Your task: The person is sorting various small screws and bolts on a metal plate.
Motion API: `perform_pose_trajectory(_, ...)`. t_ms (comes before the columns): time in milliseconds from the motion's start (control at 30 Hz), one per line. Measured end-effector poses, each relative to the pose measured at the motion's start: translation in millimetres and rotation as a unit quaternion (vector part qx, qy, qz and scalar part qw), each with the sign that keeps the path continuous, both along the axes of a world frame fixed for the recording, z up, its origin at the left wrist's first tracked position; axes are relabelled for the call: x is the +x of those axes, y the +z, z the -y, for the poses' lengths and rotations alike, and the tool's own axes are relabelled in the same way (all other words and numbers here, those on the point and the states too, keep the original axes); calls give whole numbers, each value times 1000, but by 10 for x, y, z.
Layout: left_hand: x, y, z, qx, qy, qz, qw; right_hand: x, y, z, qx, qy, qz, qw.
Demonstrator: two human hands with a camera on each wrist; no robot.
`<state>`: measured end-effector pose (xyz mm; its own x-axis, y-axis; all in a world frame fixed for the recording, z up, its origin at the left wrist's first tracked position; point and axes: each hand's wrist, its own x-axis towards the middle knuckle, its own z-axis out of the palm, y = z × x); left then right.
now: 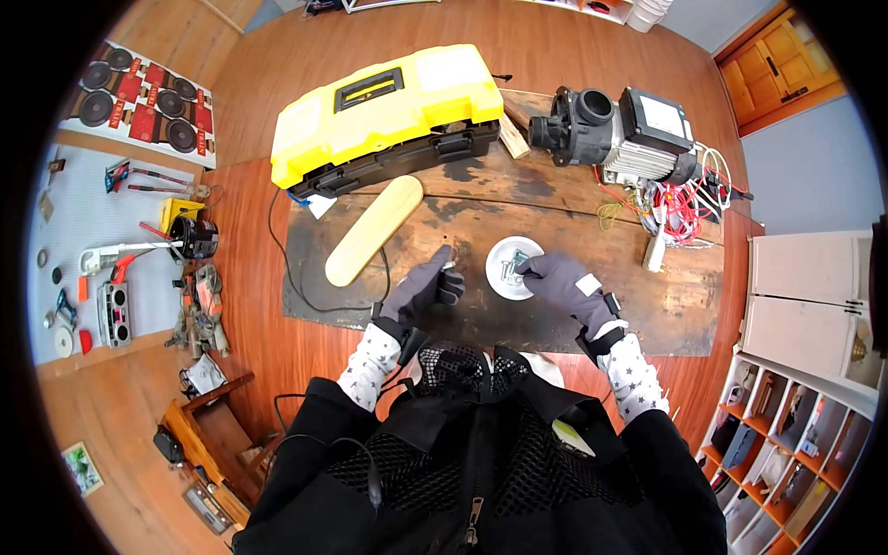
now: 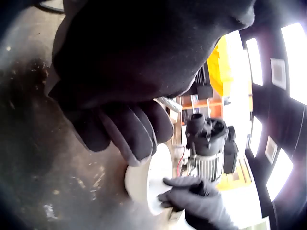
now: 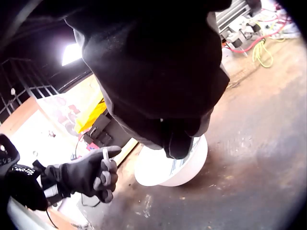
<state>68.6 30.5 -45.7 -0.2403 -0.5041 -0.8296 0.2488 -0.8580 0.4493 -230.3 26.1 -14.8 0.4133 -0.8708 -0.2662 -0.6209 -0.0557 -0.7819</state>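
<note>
In the head view, a white bowl [image 1: 499,280] with several silver screws [image 1: 514,264] in it sits on the wooden table. My gloved right hand [image 1: 564,280] reaches over its right side, fingers dipping to the screws. A gap shows between thumb and fingers in the left wrist view, above the bowl [image 2: 139,182]. Left of the bowl, my gloved left hand [image 1: 425,287] pinches a screw between thumb and curled fingers; its threaded end [image 2: 169,104] sticks out in the left wrist view. The right wrist view shows this left hand [image 3: 88,175] apart from the bowl.
A yellow and black toolbox [image 1: 388,116] stands at the table's back left, with a light wooden board [image 1: 375,231] before it. At the back right are a pump with a motor [image 1: 620,134] and tangled wires [image 1: 680,208]. A black cable [image 1: 287,268] loops along the left.
</note>
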Motion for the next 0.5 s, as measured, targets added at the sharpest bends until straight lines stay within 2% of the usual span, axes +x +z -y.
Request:
perform_pose_trajectory(33,120,-147,51,16,27,-70,997,-15,38,-12,-35,50,-62,996)
perform_pose_trajectory(67,134,-98,104,32,53,-140,988,-9,75,-29,-35,48,-64,996)
perform_pose_trajectory(100,144,-45,117,-1,56,-55,997,25,103,-51,-67,85,-90,990)
perform_pose_trajectory(133,152,5,144,0,55,-56,997,70,130,-77,-98,121,-116,981)
perform_pose_trajectory(200,193,53,192,-5,73,-57,996,204,216,-122,-95,119,-120,981)
perform_pose_trajectory(267,148,83,179,-9,81,-53,995,312,172,-174,-122,121,-183,968)
perform_pose_trajectory(300,101,163,160,-17,63,-48,997,369,43,-227,-201,95,-158,962)
perform_pose_trajectory(333,52,241,133,-24,45,-43,998,436,-85,-277,-201,95,-158,962)
perform_pose_trajectory(400,-92,368,85,-23,57,-49,997,592,-274,-318,-241,39,-292,925)
perform_pose_trajectory(433,-157,432,52,-21,71,-55,996,635,-559,-327,-277,19,-338,899)
perform_pose_trajectory(500,-277,604,-14,-36,56,-36,997,685,-583,-301,-278,42,-343,896)
